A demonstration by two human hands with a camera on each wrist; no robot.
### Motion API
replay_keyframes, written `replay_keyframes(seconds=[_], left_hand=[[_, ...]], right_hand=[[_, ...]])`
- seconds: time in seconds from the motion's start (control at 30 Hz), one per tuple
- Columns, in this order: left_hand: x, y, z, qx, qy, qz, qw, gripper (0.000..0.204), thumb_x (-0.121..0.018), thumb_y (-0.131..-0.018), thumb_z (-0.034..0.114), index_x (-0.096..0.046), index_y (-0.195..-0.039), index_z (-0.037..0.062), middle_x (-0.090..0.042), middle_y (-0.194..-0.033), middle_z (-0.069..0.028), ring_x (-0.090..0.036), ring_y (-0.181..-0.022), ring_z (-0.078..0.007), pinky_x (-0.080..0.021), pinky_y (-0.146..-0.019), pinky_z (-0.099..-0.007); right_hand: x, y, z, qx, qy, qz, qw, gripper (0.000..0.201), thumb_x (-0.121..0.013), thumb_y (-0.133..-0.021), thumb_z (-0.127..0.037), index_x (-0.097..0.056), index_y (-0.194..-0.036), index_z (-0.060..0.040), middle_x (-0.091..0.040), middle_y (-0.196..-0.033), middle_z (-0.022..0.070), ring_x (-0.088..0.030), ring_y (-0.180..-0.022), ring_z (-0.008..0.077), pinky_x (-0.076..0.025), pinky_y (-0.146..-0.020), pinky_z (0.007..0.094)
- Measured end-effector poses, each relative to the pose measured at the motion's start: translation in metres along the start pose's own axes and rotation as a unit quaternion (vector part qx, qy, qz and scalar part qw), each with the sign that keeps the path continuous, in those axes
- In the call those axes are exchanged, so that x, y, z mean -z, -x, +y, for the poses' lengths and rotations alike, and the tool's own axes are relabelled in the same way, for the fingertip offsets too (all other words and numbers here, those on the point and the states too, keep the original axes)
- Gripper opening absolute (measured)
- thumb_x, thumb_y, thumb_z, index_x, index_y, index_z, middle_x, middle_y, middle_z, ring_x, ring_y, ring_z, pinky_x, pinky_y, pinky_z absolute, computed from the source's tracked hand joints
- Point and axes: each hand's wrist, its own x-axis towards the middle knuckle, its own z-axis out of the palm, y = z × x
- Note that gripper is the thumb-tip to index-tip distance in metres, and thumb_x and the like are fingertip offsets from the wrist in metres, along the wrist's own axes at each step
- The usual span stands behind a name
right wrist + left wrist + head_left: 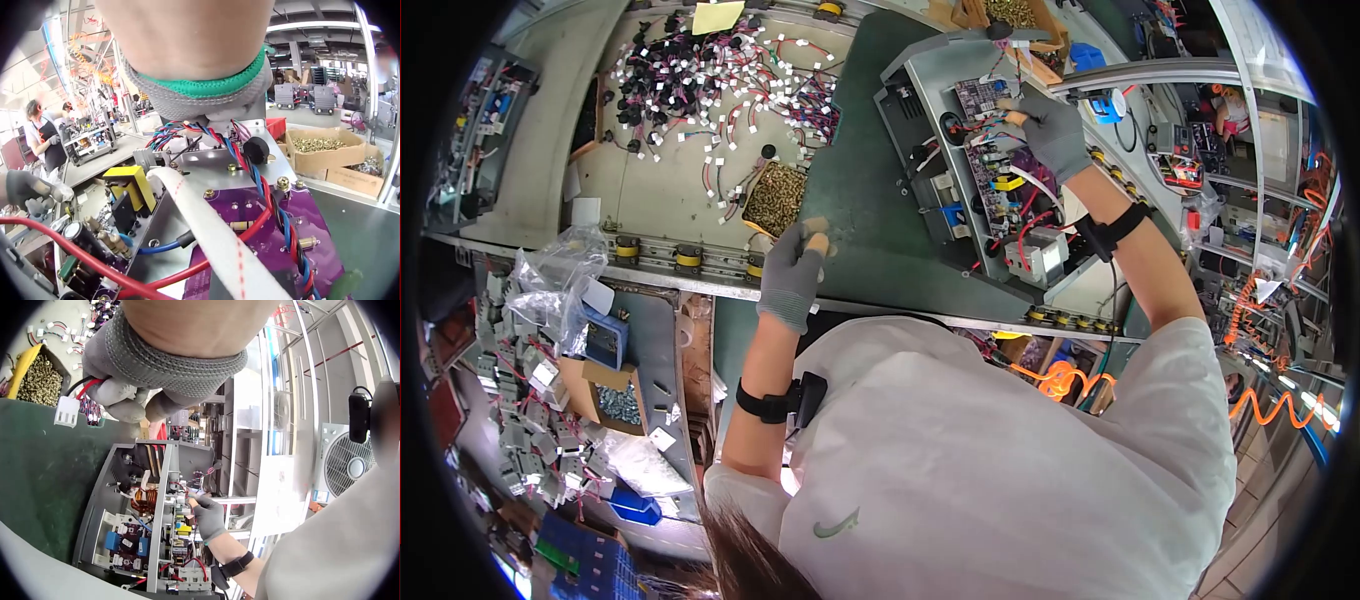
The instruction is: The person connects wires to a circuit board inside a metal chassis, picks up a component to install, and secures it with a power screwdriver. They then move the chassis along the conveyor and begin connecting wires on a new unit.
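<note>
My gloved left hand (793, 270) grips a short cable; its red and black wires come out between the fingers and end in a white connector (67, 411). This hand is over the green mat (855, 200), beside a box of brass screws (776, 198). My gloved right hand (1052, 138) reaches into an open metal chassis (920, 85), its fingertips pinching coloured wires (978, 126) at the circuit boards. Close under it, the right wrist view shows a purple board (284, 250), a twisted wire bundle (256, 172), a white sleeve (206, 225) and a yellow transformer (147, 190).
A heap of small cables (700, 80) with white connectors covers the back left of the bench. A carton of brass screws (322, 147) stands beyond the chassis. Rollers (688, 258) line the bench's front edge. Another gloved hand (28, 190) shows at left in the right wrist view.
</note>
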Motion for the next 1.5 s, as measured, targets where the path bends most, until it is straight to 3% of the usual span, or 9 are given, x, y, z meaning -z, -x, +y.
replay_keyframes(seconds=[0.23, 0.4, 0.63, 1.13, 1.2, 1.27, 1.33, 1.4, 1.5], left_hand=[[0.001, -0.001, -0.004, 0.034, 0.021, 0.003, 0.999, 0.029, -0.050, -0.084, 0.008, -0.056, -0.111, 0.0010, -0.061, -0.077, -0.0056, -0.040, -0.053, -0.0032, -0.032, -0.049, -0.0164], [0.000, -0.004, -0.002, 0.031, 0.010, -0.002, 0.999, 0.030, -0.049, -0.084, 0.007, -0.055, -0.112, 0.0006, -0.061, -0.078, -0.0059, -0.041, -0.052, -0.0032, -0.033, -0.048, -0.0164], [-0.004, -0.011, -0.001, 0.034, 0.012, -0.016, 0.999, 0.029, -0.049, -0.085, 0.008, -0.055, -0.112, -0.0001, -0.061, -0.078, -0.0057, -0.041, -0.053, -0.0029, -0.032, -0.048, -0.0163], [-0.010, -0.012, 0.018, 0.029, 0.040, -0.019, 0.999, 0.037, -0.046, -0.084, 0.007, -0.048, -0.120, -0.0006, -0.060, -0.083, -0.0076, -0.042, -0.054, -0.0036, -0.033, -0.049, -0.0165], [-0.013, -0.008, 0.025, 0.020, 0.070, -0.022, 0.997, 0.039, -0.045, -0.085, 0.005, -0.045, -0.123, -0.0015, -0.060, -0.086, -0.0090, -0.043, -0.056, -0.0041, -0.033, -0.049, -0.0163], [-0.013, -0.007, 0.033, -0.077, 0.165, -0.116, 0.976, 0.038, -0.041, -0.088, 0.004, -0.041, -0.125, -0.0041, -0.056, -0.101, -0.0136, -0.053, -0.074, -0.0099, -0.040, -0.057, -0.0191], [-0.025, 0.004, 0.057, -0.115, 0.192, -0.118, 0.967, 0.037, -0.039, -0.090, 0.004, -0.040, -0.126, -0.0039, -0.055, -0.103, -0.0142, -0.053, -0.076, -0.0110, -0.041, -0.060, -0.0195], [-0.045, 0.018, 0.083, -0.149, 0.218, -0.123, 0.957, 0.036, -0.038, -0.091, 0.004, -0.038, -0.127, -0.0037, -0.055, -0.105, -0.0149, -0.054, -0.078, -0.0121, -0.043, -0.062, -0.0200], [-0.067, 0.028, 0.097, -0.229, 0.323, -0.119, 0.910, 0.039, -0.037, -0.094, 0.010, -0.030, -0.131, -0.0011, -0.051, -0.119, -0.0181, -0.055, -0.097, -0.0164, -0.046, -0.082, -0.0237]], right_hand=[[-0.007, 0.002, -0.006, -0.014, 0.039, 0.035, 0.999, 0.030, -0.057, -0.073, 0.000, -0.069, -0.098, -0.0129, -0.066, -0.085, 0.0119, -0.064, -0.072, 0.0250, -0.050, -0.067, 0.0294], [0.004, -0.003, -0.018, 0.100, 0.189, 0.077, 0.974, 0.018, -0.064, -0.072, -0.016, -0.070, -0.089, -0.0199, -0.059, -0.077, 0.0017, -0.059, -0.068, 0.0222, -0.047, -0.059, 0.0343], [-0.006, 0.003, -0.003, 0.114, 0.134, 0.099, 0.979, 0.015, -0.065, -0.071, -0.019, -0.071, -0.085, -0.0194, -0.057, -0.077, 0.0009, -0.058, -0.068, 0.0220, -0.046, -0.057, 0.0345], [-0.004, -0.006, -0.002, 0.010, 0.190, -0.034, 0.981, 0.017, -0.060, -0.073, -0.021, -0.070, -0.085, -0.0139, -0.058, -0.087, 0.0052, -0.058, -0.080, 0.0280, -0.046, -0.069, 0.0382], [0.013, -0.011, -0.019, -0.028, 0.177, -0.123, 0.976, 0.017, -0.058, -0.076, -0.021, -0.069, -0.087, -0.0145, -0.058, -0.090, 0.0061, -0.058, -0.084, 0.0275, -0.046, -0.072, 0.0373], [0.023, -0.011, -0.041, -0.048, 0.215, -0.156, 0.963, 0.021, -0.056, -0.080, -0.024, -0.067, -0.096, -0.0167, -0.059, -0.091, 0.0078, -0.058, -0.086, 0.0272, -0.047, -0.074, 0.0362], [0.029, 0.006, -0.069, 0.049, 0.138, -0.018, 0.989, 0.027, -0.053, -0.084, -0.030, -0.064, -0.105, -0.0166, -0.060, -0.090, 0.0098, -0.058, -0.086, 0.0276, -0.047, -0.074, 0.0358], [0.035, 0.029, -0.118, 0.087, 0.019, 0.014, 0.996, 0.032, -0.051, -0.086, -0.032, -0.061, -0.111, -0.0158, -0.061, -0.087, 0.0126, -0.059, -0.084, 0.0297, -0.047, -0.074, 0.0371], [0.028, 0.072, -0.174, -0.016, -0.276, -0.107, 0.955, 0.031, -0.050, -0.086, -0.030, -0.059, -0.109, -0.0103, -0.062, -0.086, 0.0160, -0.059, -0.081, 0.0323, -0.046, -0.073, 0.0398]])
